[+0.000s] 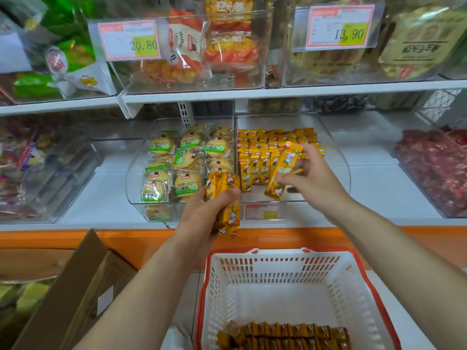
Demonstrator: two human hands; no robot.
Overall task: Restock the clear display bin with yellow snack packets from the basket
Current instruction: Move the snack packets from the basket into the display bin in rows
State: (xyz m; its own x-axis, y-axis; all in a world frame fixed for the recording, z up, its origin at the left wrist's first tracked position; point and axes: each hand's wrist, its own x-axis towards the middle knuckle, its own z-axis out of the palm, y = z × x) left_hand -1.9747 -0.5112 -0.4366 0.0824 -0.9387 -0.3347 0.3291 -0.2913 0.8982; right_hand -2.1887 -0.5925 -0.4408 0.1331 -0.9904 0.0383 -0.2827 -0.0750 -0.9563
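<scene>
A clear display bin (336,157) on the shelf holds rows of yellow snack packets (262,150) standing at its back and left. My right hand (309,173) is inside the bin's open front and grips a couple of yellow packets (284,170), tilted. My left hand (209,213) is in front of the bin's lower edge and holds a bunch of the same yellow packets (225,198). Below, a white basket with a red rim (285,281) sits near me, with brown-orange packets (283,335) along its near bottom.
A clear bin of round green-labelled biscuits (182,168) adjoins the target bin on the left. Red snacks fill a bin (434,165) at right. An open cardboard box (75,286) stands left of the basket. An upper shelf (252,94) overhangs with price tags.
</scene>
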